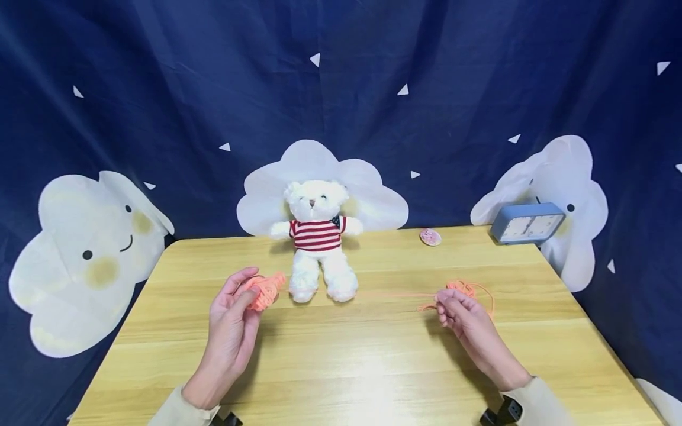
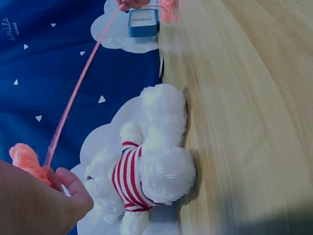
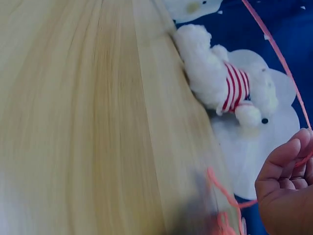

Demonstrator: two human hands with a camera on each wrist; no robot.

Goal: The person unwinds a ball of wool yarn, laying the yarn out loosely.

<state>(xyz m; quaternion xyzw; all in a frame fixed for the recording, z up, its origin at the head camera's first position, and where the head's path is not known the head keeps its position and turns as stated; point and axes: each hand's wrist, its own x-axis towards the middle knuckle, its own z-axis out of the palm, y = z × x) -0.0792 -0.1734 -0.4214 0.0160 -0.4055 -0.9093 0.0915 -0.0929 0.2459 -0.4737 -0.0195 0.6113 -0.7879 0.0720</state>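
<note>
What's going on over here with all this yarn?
A person's left grip holds a bundle of orange yarn, and the right grip pinches a strand stretched between the two. More loose yarn shows beside the right grip. A white teddy bear sits on the table behind the strand, with a blue clock toward the back right.

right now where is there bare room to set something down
The widest bare patch of table is its near middle, between left hand and right hand. Smaller ones: the back-left corner beside the bear, and the right side in front of the clock. Crowded: by the right hand, at the loose yarn, and along the strand between the hands.
</note>
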